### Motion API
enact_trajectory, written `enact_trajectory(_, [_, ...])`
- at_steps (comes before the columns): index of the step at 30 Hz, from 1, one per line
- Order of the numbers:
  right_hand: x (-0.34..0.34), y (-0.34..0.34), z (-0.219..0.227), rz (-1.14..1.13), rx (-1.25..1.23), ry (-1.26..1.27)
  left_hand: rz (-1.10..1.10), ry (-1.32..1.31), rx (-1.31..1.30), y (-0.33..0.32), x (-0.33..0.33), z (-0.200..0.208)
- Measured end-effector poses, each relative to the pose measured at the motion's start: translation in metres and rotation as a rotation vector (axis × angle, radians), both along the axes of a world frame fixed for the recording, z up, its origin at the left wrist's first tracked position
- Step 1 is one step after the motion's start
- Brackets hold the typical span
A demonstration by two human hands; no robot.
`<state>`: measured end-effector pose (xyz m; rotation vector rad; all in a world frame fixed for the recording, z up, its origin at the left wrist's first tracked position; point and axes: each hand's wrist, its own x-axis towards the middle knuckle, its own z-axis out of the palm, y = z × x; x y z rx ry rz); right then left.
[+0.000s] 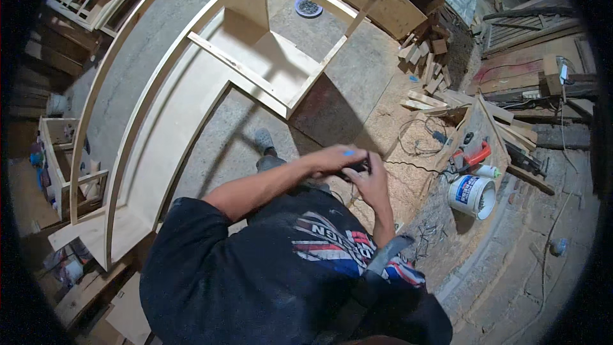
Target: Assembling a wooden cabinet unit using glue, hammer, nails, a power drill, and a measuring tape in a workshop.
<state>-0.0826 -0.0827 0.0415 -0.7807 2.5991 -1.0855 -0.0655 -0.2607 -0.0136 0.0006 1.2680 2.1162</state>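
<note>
In front of my body my two hands meet. My left hand point(334, 159) reaches across from the left, fingers curled inward, with a small blue patch point(348, 153) showing on it. Against it sits my right hand point(371, 183), its fingers and thumb bent together. Something small and dark seems to lie between them, too hidden to name. Just left of and beyond the hands stands a pale wooden frame point(239, 67), with a boxy compartment and long curved rails. A grey elongated object point(388, 253), of a kind I cannot tell, lies against my shirt below my right forearm.
To the right, a white bucket point(461, 195) stands on a board with scattered nails point(431, 237) and a red-and-black tool point(476, 155). A dark cable point(415, 165) runs over sawdust. Wood offcuts point(429, 57) are piled far right. A bowl of small pieces point(309, 7) sits beyond the frame.
</note>
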Motion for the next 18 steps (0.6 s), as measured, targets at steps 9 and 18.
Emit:
enact_trajectory(9, [-0.070,-0.153,-0.007,0.118,-0.042,-0.793,0.298,0.501,-0.555,-0.171,0.017,-0.001])
enact_trajectory(18, [-0.122,-0.216,0.002,0.338,0.176,-0.786,0.631,0.548,-0.594,-0.179,0.009,0.003])
